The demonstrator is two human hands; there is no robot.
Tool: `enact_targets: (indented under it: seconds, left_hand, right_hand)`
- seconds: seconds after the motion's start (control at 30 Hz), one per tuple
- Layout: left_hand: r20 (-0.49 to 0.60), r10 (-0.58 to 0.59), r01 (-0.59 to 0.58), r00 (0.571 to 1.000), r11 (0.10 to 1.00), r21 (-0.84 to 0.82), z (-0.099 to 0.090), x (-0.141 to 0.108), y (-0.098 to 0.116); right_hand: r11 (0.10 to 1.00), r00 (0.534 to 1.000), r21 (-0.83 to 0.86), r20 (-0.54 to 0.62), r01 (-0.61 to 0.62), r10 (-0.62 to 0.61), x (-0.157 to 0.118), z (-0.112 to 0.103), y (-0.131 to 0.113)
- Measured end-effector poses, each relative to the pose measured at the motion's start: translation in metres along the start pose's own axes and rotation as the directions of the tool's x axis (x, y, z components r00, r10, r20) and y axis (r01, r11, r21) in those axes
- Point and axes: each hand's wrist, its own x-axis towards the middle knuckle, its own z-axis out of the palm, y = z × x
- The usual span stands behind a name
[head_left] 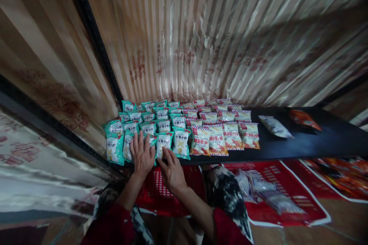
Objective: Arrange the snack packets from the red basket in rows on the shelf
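Teal-and-white snack bags (181,143) stand in several rows at the left end of a black shelf (276,147). My left hand (142,157) lies over the front row, fingers stretched out flat against a bag that it mostly covers. To its right, my right hand (174,172) reaches to the lower part of a front-row teal bag (164,141). Its fingers are extended and the thumb is apart, touching the bag without wrapping round it. Rows of white bags with red print (217,139) stand directly right of the teal ones.
A white bag (275,126) and an orange bag (304,119) lie flat farther right on the shelf. Below are red baskets (310,210), one with white bags (280,199), another with orange packets (347,178). Black posts (97,40) and a striped curtain (184,34) bound the shelf.
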Motion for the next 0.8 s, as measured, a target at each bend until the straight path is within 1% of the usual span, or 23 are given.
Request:
enact_targets:
  seconds: [0.07, 0.13, 0.2, 0.27, 0.37, 0.47, 0.57, 0.67, 0.73, 0.8]
  left_hand:
    - [-0.026, -0.028, 0.027, 0.999, 0.998, -0.052, -0.007, -0.017, 0.004]
    - [-0.038, -0.079, 0.074, 0.996, 0.991, -0.114, -0.013, -0.041, 0.009]
    - [0.034, -0.119, 0.122, 0.992, 0.982, -0.146, -0.015, -0.066, 0.013]
    - [0.115, -0.127, 0.145, 0.985, 0.976, -0.160, -0.015, -0.087, 0.016]
    - [0.156, -0.151, 0.174, 0.976, 0.974, -0.147, -0.009, -0.107, 0.018]
    - [0.183, -0.157, 0.182, 0.971, 0.974, -0.133, -0.001, -0.112, 0.017]
    - [0.185, -0.151, 0.177, 0.971, 0.975, -0.134, 0.007, -0.112, 0.017]
    - [0.194, -0.137, 0.171, 0.971, 0.970, -0.170, 0.013, -0.109, 0.018]
    - [0.212, -0.143, 0.186, 0.967, 0.963, -0.196, 0.016, -0.107, 0.020]
    - [0.237, -0.176, 0.224, 0.955, 0.955, -0.195, 0.017, -0.105, 0.023]
  right_hand:
    - [1.000, 1.000, 0.004, -0.001, 0.004, -0.004, 0.000, 0.000, 0.001]
    - [1.000, 1.000, 0.013, -0.016, 0.013, -0.012, -0.001, 0.000, 0.002]
    - [0.999, 0.999, 0.020, -0.028, 0.026, -0.025, -0.001, 0.000, 0.003]
    - [0.999, 0.999, 0.025, -0.024, 0.040, -0.040, -0.002, -0.001, 0.004]
    - [0.999, 0.999, 0.032, -0.010, 0.042, -0.042, -0.002, -0.003, 0.004]
    - [0.999, 0.999, 0.036, 0.006, 0.037, -0.037, -0.002, -0.007, 0.003]
    - [0.998, 0.999, 0.040, 0.031, 0.038, -0.040, -0.001, -0.010, 0.002]
    - [0.998, 0.997, 0.028, 0.052, 0.050, -0.052, -0.002, -0.013, 0.002]
    - [0.998, 0.996, 0.017, 0.056, 0.066, -0.067, -0.002, -0.013, 0.005]
    - [0.996, 0.994, 0.018, 0.055, 0.090, -0.091, -0.003, -0.013, 0.008]
